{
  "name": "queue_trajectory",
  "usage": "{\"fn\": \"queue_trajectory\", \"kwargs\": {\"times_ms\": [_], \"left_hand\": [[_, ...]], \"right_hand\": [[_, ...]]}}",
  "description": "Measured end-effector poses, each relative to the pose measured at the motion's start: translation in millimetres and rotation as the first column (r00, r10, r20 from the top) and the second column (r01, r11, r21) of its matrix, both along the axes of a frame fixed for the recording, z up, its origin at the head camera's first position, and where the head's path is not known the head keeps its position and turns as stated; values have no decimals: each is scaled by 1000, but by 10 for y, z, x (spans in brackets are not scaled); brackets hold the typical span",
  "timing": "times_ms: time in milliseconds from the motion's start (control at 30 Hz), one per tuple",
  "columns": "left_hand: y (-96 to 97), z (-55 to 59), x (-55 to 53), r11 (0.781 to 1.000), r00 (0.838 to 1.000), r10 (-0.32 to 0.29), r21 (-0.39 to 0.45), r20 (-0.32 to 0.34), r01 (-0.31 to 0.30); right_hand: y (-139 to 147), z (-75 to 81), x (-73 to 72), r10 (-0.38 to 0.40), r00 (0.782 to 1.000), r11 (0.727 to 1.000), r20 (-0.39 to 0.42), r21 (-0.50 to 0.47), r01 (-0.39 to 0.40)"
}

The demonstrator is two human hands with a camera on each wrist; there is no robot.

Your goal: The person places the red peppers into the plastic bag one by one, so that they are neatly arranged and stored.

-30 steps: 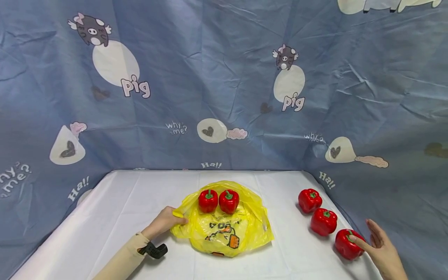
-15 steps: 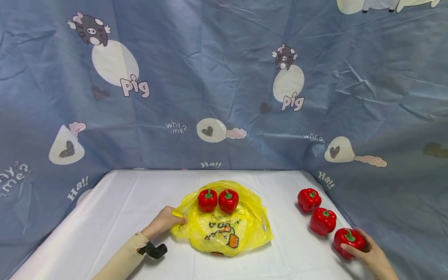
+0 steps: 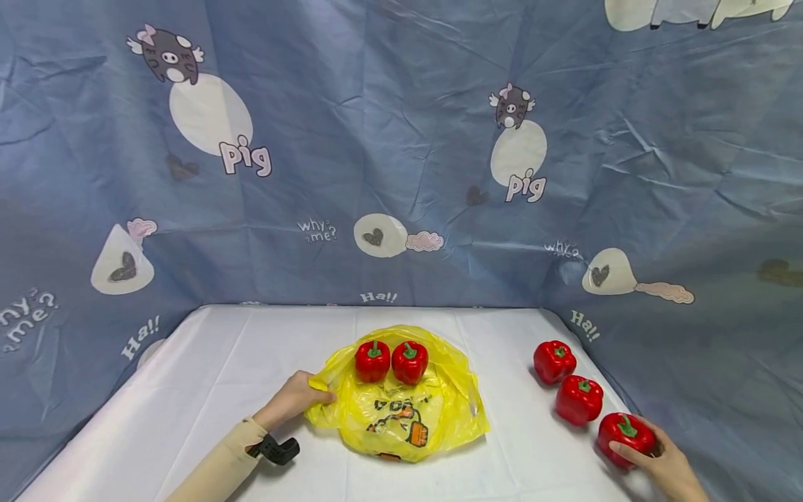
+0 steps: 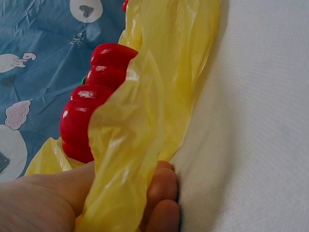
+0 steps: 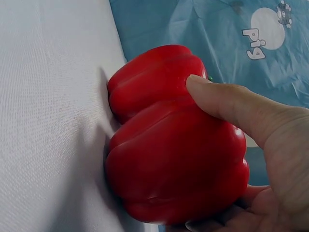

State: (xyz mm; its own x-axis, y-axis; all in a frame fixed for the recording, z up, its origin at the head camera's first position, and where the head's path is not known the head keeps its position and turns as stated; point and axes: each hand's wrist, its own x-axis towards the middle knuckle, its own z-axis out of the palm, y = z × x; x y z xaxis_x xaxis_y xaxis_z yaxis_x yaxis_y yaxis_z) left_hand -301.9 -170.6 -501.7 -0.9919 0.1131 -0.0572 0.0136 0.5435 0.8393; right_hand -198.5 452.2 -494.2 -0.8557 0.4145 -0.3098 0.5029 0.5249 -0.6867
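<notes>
1. Peppers, five in all, are split between two places; the left pepper (image 3: 373, 364) and right pepper (image 3: 410, 364) sit side by side within the spread yellow bag (image 3: 442, 404), toward its far edge; the near pepper (image 3: 617, 434), middle pepper (image 3: 576, 404) and far pepper (image 3: 553, 364) stand in a slanting row along the right of the white table (image 3: 521, 453), well apart from the bag.

2. The left hand (image 3: 295, 401) pinches the bag's left edge, a fold of film caught between thumb and fingers; the grip is closed down to the film's thickness.

3. The right hand (image 3: 668, 467) has hold of the near pepper, spread about as wide as the pepper's body; its thumb lies along one side, its fingers curve round behind, mostly hidden; how hard they press, I cannot tell.

4. The step in hand looks to be the grasp itself; the near pepper seems to rest on the cloth, with no clear gap beneath it.

5. The next move, as I judge it, calls for a secure hold on the glossy skin, then a lift clear of the middle pepper, just beside it; the left hand would do well to keep the film steady meanwhile.
</notes>
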Motion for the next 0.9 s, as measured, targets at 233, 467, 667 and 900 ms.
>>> {"fn": "queue_trajectory", "kwargs": {"times_ms": [233,467,667,900], "left_hand": [[7,7,4,1000,1000,-4,-6,1,4],[-2,11,2,999,999,-37,11,-5,37],[-4,11,-3,999,999,-35,13,-4,36],[6,5,-9,1000,1000,-3,-6,8,3]], "right_hand": [[-94,69,24,4,1000,1000,4,6,-4],[-153,133,27,14,1000,1000,-2,-14,-14],[-221,218,21,50,998,998,-27,-35,-51],[-344,345,4,101,993,992,-55,-70,-105]]}}
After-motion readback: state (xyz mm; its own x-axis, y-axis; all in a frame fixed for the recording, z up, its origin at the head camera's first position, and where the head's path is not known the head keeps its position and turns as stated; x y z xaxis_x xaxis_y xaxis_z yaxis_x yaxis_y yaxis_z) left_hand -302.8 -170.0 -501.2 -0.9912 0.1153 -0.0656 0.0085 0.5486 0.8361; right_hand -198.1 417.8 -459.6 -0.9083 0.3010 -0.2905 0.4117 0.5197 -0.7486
